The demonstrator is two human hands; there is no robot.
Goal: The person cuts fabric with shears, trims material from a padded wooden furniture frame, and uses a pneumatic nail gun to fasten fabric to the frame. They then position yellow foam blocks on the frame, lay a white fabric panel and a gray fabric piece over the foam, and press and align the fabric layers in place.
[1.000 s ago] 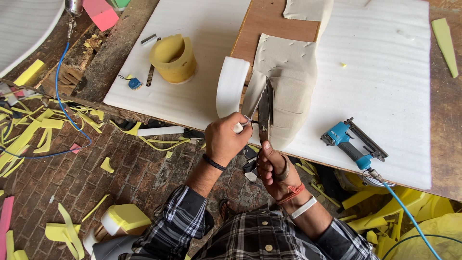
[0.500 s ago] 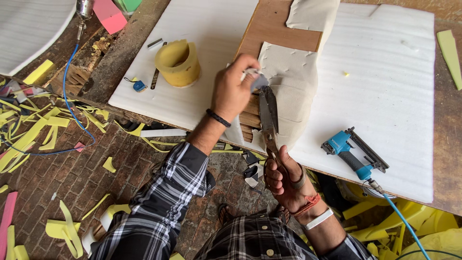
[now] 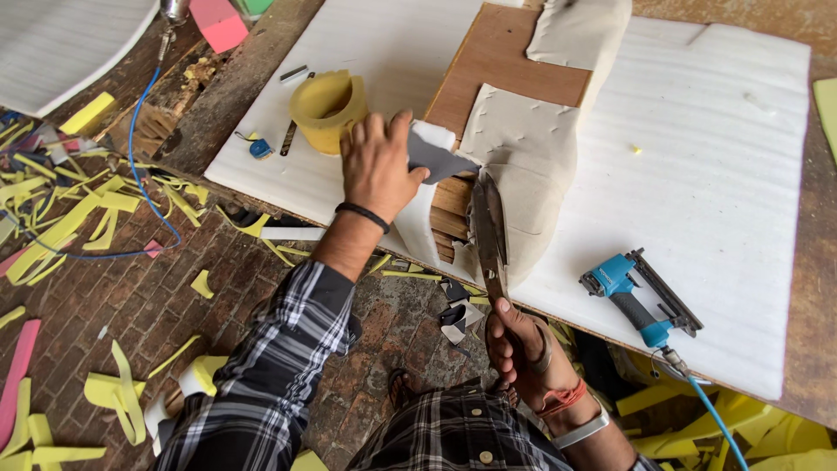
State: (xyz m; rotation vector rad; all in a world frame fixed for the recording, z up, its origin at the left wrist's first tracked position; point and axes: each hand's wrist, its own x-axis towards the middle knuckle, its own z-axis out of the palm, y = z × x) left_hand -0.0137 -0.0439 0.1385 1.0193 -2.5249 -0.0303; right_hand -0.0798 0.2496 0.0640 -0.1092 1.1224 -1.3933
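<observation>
My right hand (image 3: 521,338) grips the handles of large metal scissors (image 3: 488,228), blades pointing away toward a padded wooden frame (image 3: 514,78) wrapped in cream fabric (image 3: 530,166). My left hand (image 3: 377,162) reaches across the table and pinches a loose flap of white fabric (image 3: 429,155), grey on its underside, at the frame's left edge. The scissor blades lie along the fabric just right of that flap.
A white foam sheet (image 3: 715,174) covers the table. On it stand a yellow foam ring (image 3: 328,106) and a blue pneumatic stapler (image 3: 638,298) with a blue hose. Yellow foam scraps (image 3: 52,235) litter the brick floor at left. A pink block (image 3: 220,21) lies at the top.
My left hand moved up from the table's near edge to the frame and pulled the fabric flap outward. The scissors shifted forward along the fabric.
</observation>
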